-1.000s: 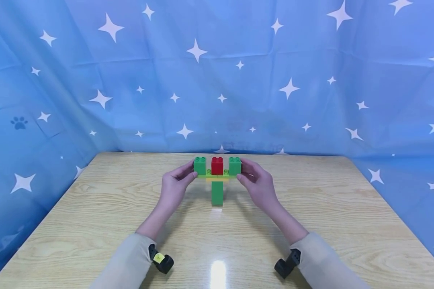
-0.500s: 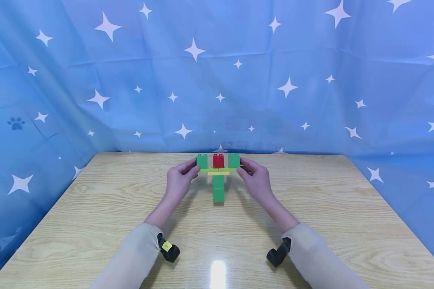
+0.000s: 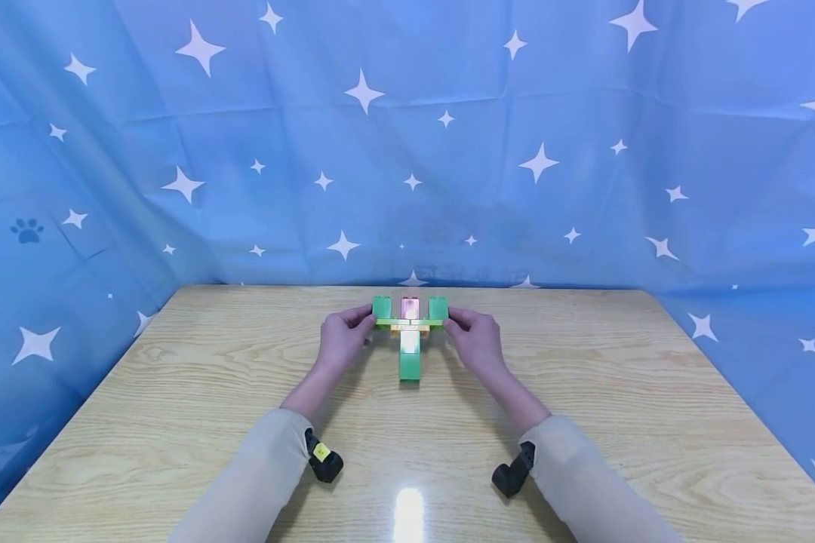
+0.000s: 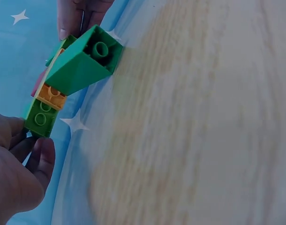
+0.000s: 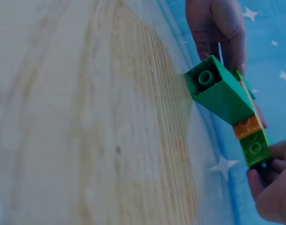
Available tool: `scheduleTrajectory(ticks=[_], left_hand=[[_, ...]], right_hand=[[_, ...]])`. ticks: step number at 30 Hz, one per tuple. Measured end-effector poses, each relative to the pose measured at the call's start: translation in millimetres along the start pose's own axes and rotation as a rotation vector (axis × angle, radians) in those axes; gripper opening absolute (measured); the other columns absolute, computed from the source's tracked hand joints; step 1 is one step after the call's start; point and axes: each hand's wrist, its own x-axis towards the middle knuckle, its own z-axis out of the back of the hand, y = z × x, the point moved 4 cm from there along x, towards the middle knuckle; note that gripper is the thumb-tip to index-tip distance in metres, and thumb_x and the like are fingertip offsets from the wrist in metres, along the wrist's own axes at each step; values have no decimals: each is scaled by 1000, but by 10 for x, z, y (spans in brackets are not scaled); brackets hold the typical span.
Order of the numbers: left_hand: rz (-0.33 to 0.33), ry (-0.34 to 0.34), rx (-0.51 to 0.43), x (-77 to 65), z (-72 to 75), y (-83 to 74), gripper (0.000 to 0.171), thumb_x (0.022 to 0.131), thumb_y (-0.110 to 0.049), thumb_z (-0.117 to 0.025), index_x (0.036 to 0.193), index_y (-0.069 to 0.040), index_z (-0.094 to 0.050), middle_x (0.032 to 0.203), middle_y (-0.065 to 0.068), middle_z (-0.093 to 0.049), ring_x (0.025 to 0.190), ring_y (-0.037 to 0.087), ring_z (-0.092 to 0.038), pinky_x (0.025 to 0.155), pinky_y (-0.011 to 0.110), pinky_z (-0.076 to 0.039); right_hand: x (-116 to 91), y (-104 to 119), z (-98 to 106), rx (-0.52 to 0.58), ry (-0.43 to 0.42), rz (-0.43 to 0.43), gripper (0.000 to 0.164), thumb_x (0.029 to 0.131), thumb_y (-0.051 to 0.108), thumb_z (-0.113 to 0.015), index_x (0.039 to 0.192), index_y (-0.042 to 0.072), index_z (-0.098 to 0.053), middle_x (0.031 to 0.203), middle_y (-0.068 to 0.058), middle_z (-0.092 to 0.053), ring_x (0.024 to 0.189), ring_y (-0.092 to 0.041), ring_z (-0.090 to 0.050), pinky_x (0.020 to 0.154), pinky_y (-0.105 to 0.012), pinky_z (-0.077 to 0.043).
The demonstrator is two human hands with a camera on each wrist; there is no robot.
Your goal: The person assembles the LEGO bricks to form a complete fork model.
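Observation:
Both hands hold one toy-brick build between them above the wooden table. Its green stem (image 3: pixel 410 367) points downward, showing a hollow open underside in both wrist views. An orange-yellow plate (image 4: pixel 51 96) crosses the top of the stem, under light green plates (image 5: pixel 255 149). Along the top sit a left green brick (image 3: pixel 382 306), a red brick (image 3: pixel 410 308) washed pink by glare, and a right green brick (image 3: pixel 438 308). My left hand (image 3: pixel 342 339) pinches the left end with thumb and fingers. At the right end, my right hand (image 3: pixel 477 339) pinches likewise.
The wood-grain table (image 3: pixel 176 422) spreads around the arms, with a bright light reflection near its front. A blue star-patterned curtain (image 3: pixel 407 136) hangs behind and at the sides. Black wrist cameras (image 3: pixel 324 458) sit on both sleeves.
The build has moved away from me and tilted, so its brick tops show less and its stem front more. Glare now covers its middle. Both forearms have moved forward and inward.

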Motion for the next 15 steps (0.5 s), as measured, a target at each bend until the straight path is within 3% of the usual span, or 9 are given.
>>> scheduleTrajectory(ticks=[9,15], left_hand=[[32,37,84,6,-48,95,33,99,-5,-67,130,5,-66,122,22,-70,101,27,-71,74,27,-59],[45,40,109,-3,-65,136,31,97,-5,-68,126,6,-68,120,23,-71,98,27,-72,73,27,-59]], right_hand=[[26,-68,-36,-63,34,-59,34,103,10,-61,134,-4,-64,125,-21,-69,111,-31,-68,90,-39,-58],[18,-107,-20,-114,46,-71,34,102,10,-62,132,-5,-65,124,-22,-69,111,-33,-68,92,-41,-57]])
